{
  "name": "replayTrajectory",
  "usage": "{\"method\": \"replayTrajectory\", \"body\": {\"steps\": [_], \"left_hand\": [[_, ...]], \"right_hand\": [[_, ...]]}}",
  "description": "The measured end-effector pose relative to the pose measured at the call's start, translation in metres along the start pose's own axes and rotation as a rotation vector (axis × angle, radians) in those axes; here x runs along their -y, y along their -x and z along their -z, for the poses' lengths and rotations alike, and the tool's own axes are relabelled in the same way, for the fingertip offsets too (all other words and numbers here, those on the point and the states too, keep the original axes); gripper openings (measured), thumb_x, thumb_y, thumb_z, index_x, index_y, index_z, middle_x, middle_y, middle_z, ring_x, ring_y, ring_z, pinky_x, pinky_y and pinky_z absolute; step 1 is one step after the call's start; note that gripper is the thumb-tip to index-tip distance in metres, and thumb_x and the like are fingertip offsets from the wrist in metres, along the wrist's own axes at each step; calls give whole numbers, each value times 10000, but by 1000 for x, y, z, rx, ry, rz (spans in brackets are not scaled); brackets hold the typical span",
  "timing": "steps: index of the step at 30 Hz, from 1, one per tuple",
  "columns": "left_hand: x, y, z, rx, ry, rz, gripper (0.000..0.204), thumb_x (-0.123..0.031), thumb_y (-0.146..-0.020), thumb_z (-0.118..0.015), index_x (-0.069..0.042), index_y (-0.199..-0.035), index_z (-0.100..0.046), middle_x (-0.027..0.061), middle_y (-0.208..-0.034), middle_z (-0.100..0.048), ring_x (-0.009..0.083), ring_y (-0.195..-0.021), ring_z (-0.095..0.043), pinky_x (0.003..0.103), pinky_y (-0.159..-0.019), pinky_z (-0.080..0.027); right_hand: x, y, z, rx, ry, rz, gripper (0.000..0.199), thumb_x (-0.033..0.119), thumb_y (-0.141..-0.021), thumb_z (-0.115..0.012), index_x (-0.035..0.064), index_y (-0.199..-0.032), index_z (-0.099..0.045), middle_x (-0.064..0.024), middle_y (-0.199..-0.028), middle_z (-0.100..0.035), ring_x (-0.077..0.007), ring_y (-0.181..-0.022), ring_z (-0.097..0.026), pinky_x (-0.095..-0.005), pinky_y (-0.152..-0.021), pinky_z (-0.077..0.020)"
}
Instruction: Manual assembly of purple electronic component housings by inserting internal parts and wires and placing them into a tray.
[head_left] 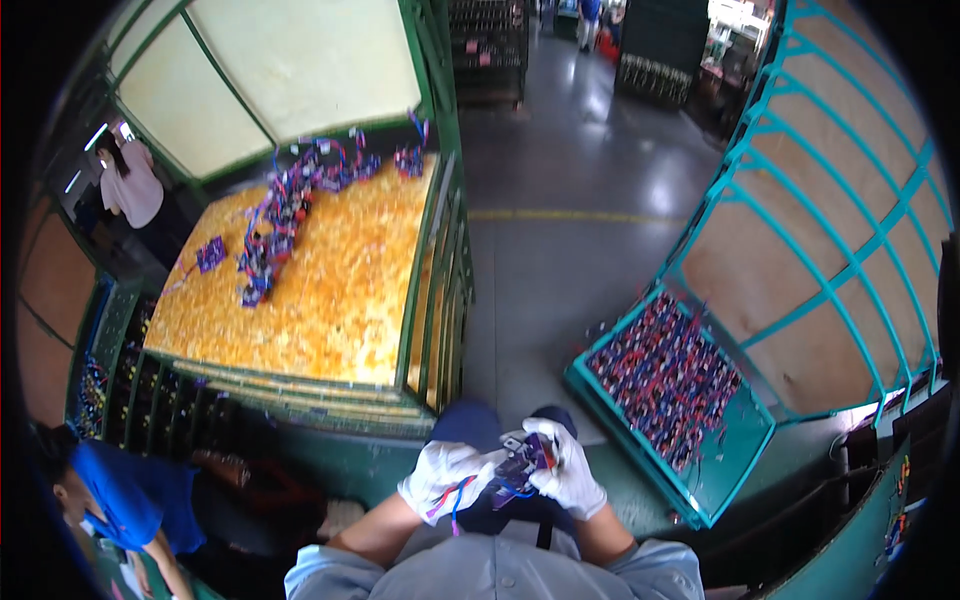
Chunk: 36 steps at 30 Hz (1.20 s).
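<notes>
Wired boards (522, 462) in both hands, done vs. left unclear

Handling prob. mid-way on this bunch. L hand (455, 478) & R hand (568, 478) gloved, closed on boards, between rack (350, 325) & tray (750, 465). Tray: heap of similar pcs (665, 375) from far corner toward near edge. Rack top: pile (280, 220) from far edge to mid-left, 1 board (211, 255) nr left edge. Rack's near edge btwn hands & pile; co-worker (150, 490) at left.

Grey floor (570, 290), yellow line (590, 216), teal-framed panels (765, 265)
</notes>
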<state>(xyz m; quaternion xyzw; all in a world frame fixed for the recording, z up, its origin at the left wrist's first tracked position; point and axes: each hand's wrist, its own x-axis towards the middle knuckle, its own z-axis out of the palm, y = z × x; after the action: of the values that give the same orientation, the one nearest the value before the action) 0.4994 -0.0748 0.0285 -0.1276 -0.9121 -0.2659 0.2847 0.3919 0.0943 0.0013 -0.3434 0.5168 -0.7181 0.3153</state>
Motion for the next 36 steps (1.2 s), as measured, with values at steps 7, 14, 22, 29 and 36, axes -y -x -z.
{"method": "replayTrajectory", "body": {"steps": [7, 14, 22, 29, 36], "left_hand": [[33, -23, -2, 268, 611, 863, 312, -234, -890, -420, -55, -671, -551, 19, -522, -500, 114, -456, -480, 264, -406, -354], [42, -25, -35, 166, 69, 312, 305, -259, -895, -359, -47, -894, -577, 125, -722, -560, 211, -731, -578, 276, -664, -450], [16, -47, -31, 197, 323, -360, 162, -90, -782, -542, -28, -932, -552, 120, -967, -578, 259, -803, -590, 335, -718, -487], [11, -30, -17, 181, 360, 369, 219, -158, -870, -438, -34, -949, -601, 69, -700, -582, 193, -643, -570, 259, -617, -451], [50, -11, -41, 383, 979, 863, 377, -307, -908, -368, -10, -1059, -544, 44, -931, -594, 98, -824, -527, 196, -751, -403]], "right_hand": [[20, -14, -26, 1, 1197, 506, 795, 221, -567, -723, 18, -1227, -330, -142, -982, -561, -233, -602, -597, -294, -535, -479], [11, -9, 19, -49, 781, 238, 906, 218, -585, -729, 45, -1307, -211, -150, -1066, -533, -170, -520, -515, -259, -494, -436], [-22, 9, 4, -520, -754, -533, 837, 693, -674, -426, 20, -1171, -410, -133, -948, -563, -153, -578, -562, -217, -337, -390], [-1, -7, 2, -108, 358, 342, 603, 294, -663, -700, 3, -1111, -420, -57, -810, -579, -139, -652, -588, -250, -494, -465], [-29, 18, -3, 53, 712, 215, 672, 273, -674, -663, 26, -1206, -336, -118, -1020, -525, -162, -603, -559, -277, -441, -432]]}}
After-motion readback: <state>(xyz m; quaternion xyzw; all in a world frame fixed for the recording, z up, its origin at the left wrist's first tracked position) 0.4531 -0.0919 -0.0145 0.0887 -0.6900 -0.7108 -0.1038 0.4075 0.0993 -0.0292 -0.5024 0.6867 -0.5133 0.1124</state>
